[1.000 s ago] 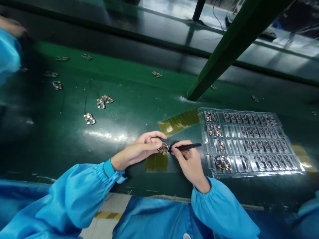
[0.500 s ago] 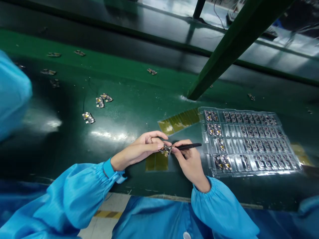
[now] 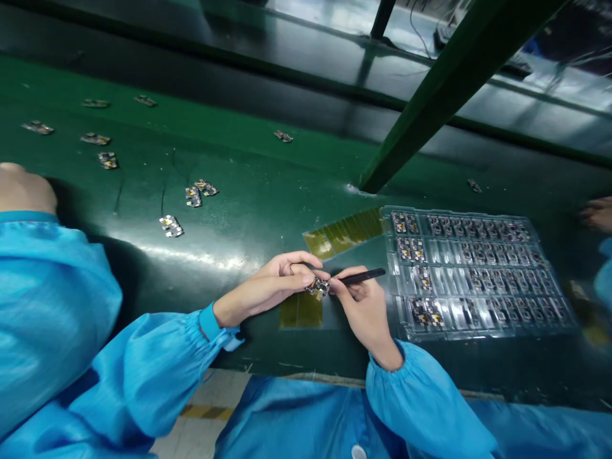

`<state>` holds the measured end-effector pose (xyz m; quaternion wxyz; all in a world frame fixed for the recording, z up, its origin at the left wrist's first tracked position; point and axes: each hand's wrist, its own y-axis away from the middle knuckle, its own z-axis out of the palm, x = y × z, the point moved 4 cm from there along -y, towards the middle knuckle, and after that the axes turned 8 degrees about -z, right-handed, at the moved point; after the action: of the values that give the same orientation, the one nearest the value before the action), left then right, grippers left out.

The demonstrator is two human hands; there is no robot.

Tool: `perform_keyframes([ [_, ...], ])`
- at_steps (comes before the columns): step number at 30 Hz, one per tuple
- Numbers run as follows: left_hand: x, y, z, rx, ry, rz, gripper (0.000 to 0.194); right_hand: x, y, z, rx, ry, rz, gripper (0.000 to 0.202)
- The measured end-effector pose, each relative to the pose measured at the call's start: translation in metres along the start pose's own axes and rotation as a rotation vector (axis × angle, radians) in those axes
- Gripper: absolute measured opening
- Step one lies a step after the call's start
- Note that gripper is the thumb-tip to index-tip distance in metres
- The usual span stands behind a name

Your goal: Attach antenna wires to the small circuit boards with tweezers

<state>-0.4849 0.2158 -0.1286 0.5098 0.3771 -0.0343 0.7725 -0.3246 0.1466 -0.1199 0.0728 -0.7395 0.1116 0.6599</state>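
Note:
My left hand is closed on a small circuit board, pinching its left edge between thumb and fingers. My right hand grips black tweezers at the board's right side; the tips are hidden by the fingers. Beneath my hands lies a sheet of amber tape, and a second strip of amber tape pieces slants away behind them. To the right sits a clear plastic tray with rows of circuit boards and some bare slots.
Several loose boards lie to the left, more on the green strip at the back. A green post rises behind the tray. A co-worker's sleeve and hand cover the left side; another person's hand shows at far right.
The co-worker's arm at left has come farther into view, and another person's hand has appeared at far right. Boards on the back strip have shifted slightly left. My hands stay almost still.

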Motion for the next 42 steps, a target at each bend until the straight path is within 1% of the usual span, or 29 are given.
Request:
perform_keyframes([
  [5, 0.002, 0.002, 0.000, 0.019, -0.009, -0.001, 0.026, -0.003, 0.002, -0.003, 0.077, -0.025, 0.018, 0.017],
  [10, 0.002, 0.001, 0.000, 0.050, -0.012, -0.030, 0.028, -0.005, 0.000, -0.007, 0.109, -0.121, 0.028, 0.018],
  [12, 0.004, 0.000, 0.000, 0.051, -0.009, -0.017, 0.029, -0.005, -0.002, -0.008, 0.125, -0.139, 0.046, 0.020],
  [14, 0.008, 0.004, 0.002, 0.067, -0.036, 0.029, 0.029, -0.005, -0.002, -0.007, 0.140, -0.127, 0.056, 0.021],
  [15, 0.009, 0.008, 0.004, 0.080, -0.084, 0.059, 0.028, -0.006, -0.002, -0.007, 0.143, -0.114, 0.057, 0.022],
  [17, 0.008, 0.021, 0.013, 0.094, -0.267, 0.095, 0.025, -0.006, 0.000, -0.005, 0.139, -0.084, 0.051, 0.022],
  [21, -0.011, 0.049, 0.038, 0.063, -0.845, 0.113, 0.013, -0.008, 0.003, -0.001, 0.103, -0.035, 0.023, 0.017],
  [23, -0.021, 0.056, 0.046, 0.060, -1.059, 0.157, 0.012, -0.007, 0.004, -0.001, 0.089, -0.021, 0.006, 0.015],
  [25, -0.026, 0.056, 0.047, 0.075, -1.160, 0.186, 0.015, -0.007, 0.005, -0.001, 0.078, -0.017, -0.010, 0.013],
  [31, -0.024, 0.044, 0.036, 0.172, -1.217, 0.222, 0.021, -0.007, 0.006, 0.001, 0.044, 0.018, -0.055, 0.009],
  [36, -0.028, 0.042, 0.034, 0.187, -1.242, 0.215, 0.022, -0.009, 0.006, 0.001, 0.036, 0.098, -0.080, 0.008],
  [38, -0.029, 0.042, 0.034, 0.176, -1.237, 0.203, 0.022, -0.009, 0.006, 0.000, 0.042, 0.062, -0.057, 0.009],
  [42, -0.028, 0.039, 0.035, 0.173, -1.197, 0.170, 0.021, -0.008, 0.001, -0.003, 0.081, -0.092, 0.036, 0.017],
])
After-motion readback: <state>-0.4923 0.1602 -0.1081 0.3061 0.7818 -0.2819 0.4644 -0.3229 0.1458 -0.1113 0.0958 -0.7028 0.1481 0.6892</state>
